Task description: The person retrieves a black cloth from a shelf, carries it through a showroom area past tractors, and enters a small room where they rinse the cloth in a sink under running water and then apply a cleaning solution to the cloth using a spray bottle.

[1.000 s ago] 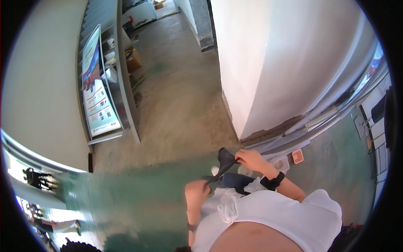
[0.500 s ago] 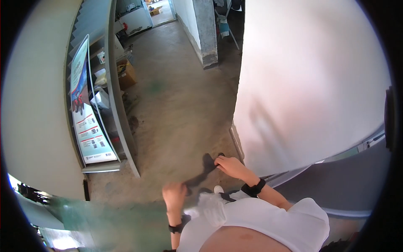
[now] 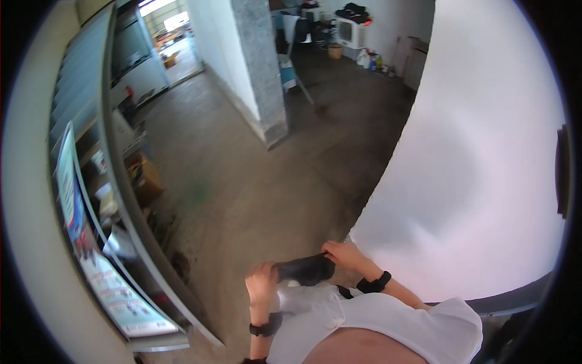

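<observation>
The fingers of the left hand (image 3: 262, 283) are curled shut round one end of a dark, soft, floppy piece of material (image 3: 305, 269), pinching it in a closed fist; the fingers of the right hand (image 3: 341, 253) are pressed together over the other end, gripping it from above; the dark piece hangs stretched between the two hands, close in front of the person's chest and well above the floor, and whether it is cloth, rubber or a glove cannot be told at this size; each wrist carries a black band (image 3: 374, 284), the right one clear, the left one low near the lower edge; both forearms rise from a white shirt (image 3: 388, 324) that fills the bottom of the view; just to the right of the hands stands a large, smooth white panel (image 3: 479, 182), curving up the right side, the right hand near its lower edge; below everything lies a bare grey concrete floor (image 3: 242, 182); to the left runs a metal shelf rack (image 3: 115, 182) with a cardboard box (image 3: 144, 176) on it and a printed poster (image 3: 115, 297) leaning at its lower end; farther off, a grey concrete pillar (image 3: 260, 67) stands in the middle, with cluttered goods behind it in the far room.
</observation>
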### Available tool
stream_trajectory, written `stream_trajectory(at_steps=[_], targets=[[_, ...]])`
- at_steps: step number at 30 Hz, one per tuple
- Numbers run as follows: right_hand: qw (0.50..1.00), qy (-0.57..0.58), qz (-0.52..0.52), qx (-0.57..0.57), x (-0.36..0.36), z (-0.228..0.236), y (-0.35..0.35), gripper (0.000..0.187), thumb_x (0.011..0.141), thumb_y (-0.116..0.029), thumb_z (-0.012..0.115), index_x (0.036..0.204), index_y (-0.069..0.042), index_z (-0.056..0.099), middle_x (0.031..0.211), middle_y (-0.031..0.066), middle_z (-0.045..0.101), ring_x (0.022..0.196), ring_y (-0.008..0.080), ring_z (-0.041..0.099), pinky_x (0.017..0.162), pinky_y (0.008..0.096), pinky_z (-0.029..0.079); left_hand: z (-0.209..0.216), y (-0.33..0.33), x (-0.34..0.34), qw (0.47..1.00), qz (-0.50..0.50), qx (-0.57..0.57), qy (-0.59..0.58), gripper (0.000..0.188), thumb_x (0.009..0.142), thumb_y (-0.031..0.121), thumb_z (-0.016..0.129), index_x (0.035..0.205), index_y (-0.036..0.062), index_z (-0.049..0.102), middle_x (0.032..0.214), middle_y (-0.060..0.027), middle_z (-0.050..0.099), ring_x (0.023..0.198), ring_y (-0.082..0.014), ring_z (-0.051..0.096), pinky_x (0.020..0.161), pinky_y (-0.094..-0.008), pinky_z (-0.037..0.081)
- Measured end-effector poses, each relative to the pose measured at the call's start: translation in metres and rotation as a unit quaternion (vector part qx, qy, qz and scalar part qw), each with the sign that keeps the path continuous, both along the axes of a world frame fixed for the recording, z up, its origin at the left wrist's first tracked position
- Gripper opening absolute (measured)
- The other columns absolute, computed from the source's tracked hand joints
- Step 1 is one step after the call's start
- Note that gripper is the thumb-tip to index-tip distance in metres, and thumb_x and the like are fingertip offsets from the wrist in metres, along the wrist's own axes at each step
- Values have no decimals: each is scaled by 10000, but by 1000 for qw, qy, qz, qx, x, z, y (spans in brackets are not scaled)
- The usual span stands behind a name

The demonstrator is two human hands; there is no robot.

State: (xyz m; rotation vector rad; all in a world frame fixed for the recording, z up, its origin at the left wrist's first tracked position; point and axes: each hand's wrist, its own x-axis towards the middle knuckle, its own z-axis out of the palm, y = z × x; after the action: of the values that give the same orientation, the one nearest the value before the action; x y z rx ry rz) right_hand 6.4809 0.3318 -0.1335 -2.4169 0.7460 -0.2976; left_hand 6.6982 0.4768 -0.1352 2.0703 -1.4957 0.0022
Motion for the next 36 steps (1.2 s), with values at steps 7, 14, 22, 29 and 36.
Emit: stream_trajectory(at_steps=[7,14,22,29,36], targets=[[976,-26,-216,29,6,22,-59,137,762,-111,524,892,-75,506,881,111,532,744,320,545,617,389,444,27,-136,32,985,-170,40,-5,116,723,170,591,834,136,588,718,-39,577,651,-252,566,526,-354,438],[956,-28,-293,-10,11,-29,-149,131,771,-94,515,896,-59,500,880,124,523,788,326,542,670,377,447,-3,-230,41,966,-252,65,4,99,724,172,592,811,126,597,703,-51,564,630,-272,551,584,-360,424],[974,-33,-222,15,70,-24,-271,128,788,-111,505,903,-57,490,912,114,513,843,318,513,711,398,418,26,-321,83,967,-193,165,25,108,758,174,572,841,107,591,795,-89,606,645,-276,581,543,-355,435],[968,-109,-222,31,85,3,-363,121,775,-95,530,886,-58,498,888,104,521,831,307,513,691,378,415,25,-415,110,964,-191,163,92,111,797,178,510,868,100,546,785,-114,579,682,-334,549,571,-406,427],[950,-58,-308,1,60,12,-454,112,784,-107,525,881,-52,514,875,120,528,833,316,516,688,381,416,-13,-567,102,930,-344,130,-12,122,804,179,506,875,89,546,810,-133,570,723,-330,554,612,-419,431]])
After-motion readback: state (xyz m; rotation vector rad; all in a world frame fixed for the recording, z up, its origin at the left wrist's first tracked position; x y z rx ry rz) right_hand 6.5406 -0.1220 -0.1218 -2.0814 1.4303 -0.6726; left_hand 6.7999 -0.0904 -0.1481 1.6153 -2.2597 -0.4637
